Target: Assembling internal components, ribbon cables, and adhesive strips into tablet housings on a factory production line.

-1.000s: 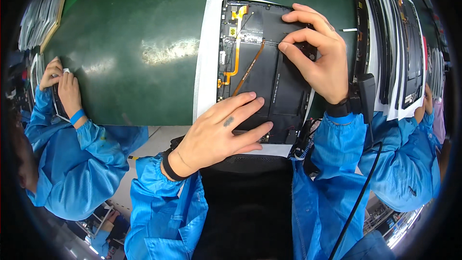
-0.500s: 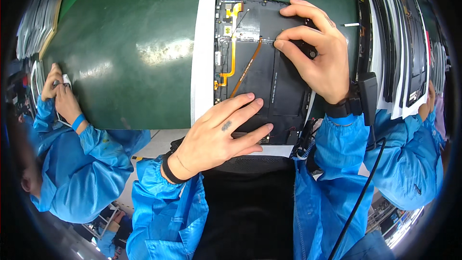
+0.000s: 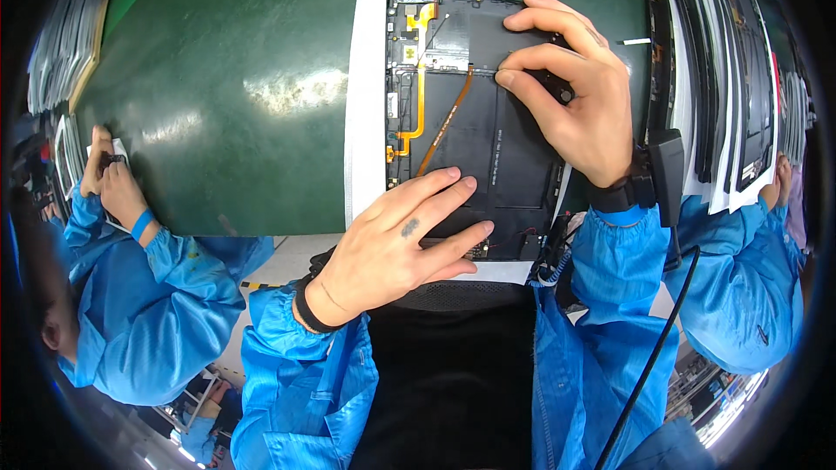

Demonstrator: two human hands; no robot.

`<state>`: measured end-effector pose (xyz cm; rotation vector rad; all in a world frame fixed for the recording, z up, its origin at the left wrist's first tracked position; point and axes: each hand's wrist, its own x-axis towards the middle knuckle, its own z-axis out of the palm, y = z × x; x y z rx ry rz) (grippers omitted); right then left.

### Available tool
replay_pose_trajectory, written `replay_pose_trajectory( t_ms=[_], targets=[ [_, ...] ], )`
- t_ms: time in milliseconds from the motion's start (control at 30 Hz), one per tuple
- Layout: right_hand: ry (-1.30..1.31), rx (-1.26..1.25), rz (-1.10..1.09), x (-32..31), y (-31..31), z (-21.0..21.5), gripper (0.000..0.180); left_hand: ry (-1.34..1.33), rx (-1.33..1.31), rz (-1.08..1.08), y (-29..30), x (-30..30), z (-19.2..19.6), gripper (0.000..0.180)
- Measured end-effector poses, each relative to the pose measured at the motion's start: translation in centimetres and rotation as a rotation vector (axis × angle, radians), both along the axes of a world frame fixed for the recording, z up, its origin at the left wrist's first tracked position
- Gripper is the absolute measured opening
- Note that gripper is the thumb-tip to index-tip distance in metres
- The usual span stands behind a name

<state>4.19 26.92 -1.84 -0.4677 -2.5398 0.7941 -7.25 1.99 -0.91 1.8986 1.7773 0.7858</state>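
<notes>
An open black tablet-like casing [image 3: 475, 144] lies on a white sheet [image 3: 359, 122]. Along its left side runs an orange flex cable [image 3: 422, 96], and a narrower brown flex cable [image 3: 448, 122] slants across the middle. My left hand [image 3: 396, 244] rests over the lower left part of the casing, fingers spread and flat. At the casing's upper right is my right hand [image 3: 588, 91], its thumb and index fingertip pinched together near the inner surface. Whatever may be between those fingertips is too small to make out. My hands hide the casing's right edge and lower left corner.
Similar casings with white sheets [image 3: 744, 78] stand stacked on the right. A small white strip [image 3: 636, 42] lies beside that stack on the green table [image 3: 218, 35]. Co-workers in blue sleeves [image 3: 165, 305] sit at both sides. A black cord [image 3: 649, 365] hangs by my right arm.
My hands and the casing stay almost exactly in place. At the far left, the co-worker's hands have shifted slightly.
</notes>
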Motion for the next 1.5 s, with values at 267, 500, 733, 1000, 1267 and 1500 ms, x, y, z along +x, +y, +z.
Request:
replay_pose_trajectory(
  t_ms=[267, 500, 733, 1000, 1267, 1500],
  targets=[
    [0.021, -0.023, -0.005, 0.0, 0.0, -0.7, 0.008, 0.000, -0.015, -0.002, 0.2, -0.1, 0.2, 0.055],
    [0.006, -0.044, 0.001, -0.1, -0.1, -0.5, 0.007, 0.057, 0.015, 0.000, 0.5, -0.3, 0.4, 0.057],
    [-0.005, -0.044, 0.008, -0.2, -0.3, -0.2, 0.007, 0.138, 0.058, 0.006, 0.9, -0.9, 0.5, 0.053],
    [-0.001, -0.050, 0.011, -0.2, -0.2, -0.3, 0.006, 0.215, 0.012, 0.101, 1.8, -0.7, 0.8, 0.051],
    [-0.004, -0.043, 0.012, -0.2, -0.2, 0.1, 0.006, 0.261, -0.004, 0.146, 2.6, -0.7, 0.8, 0.052],
    [0.004, -0.051, 0.004, -0.2, -0.3, 0.0, 0.006, 0.308, -0.015, 0.190, 3.7, -0.7, 0.9, 0.055]
  ],
)
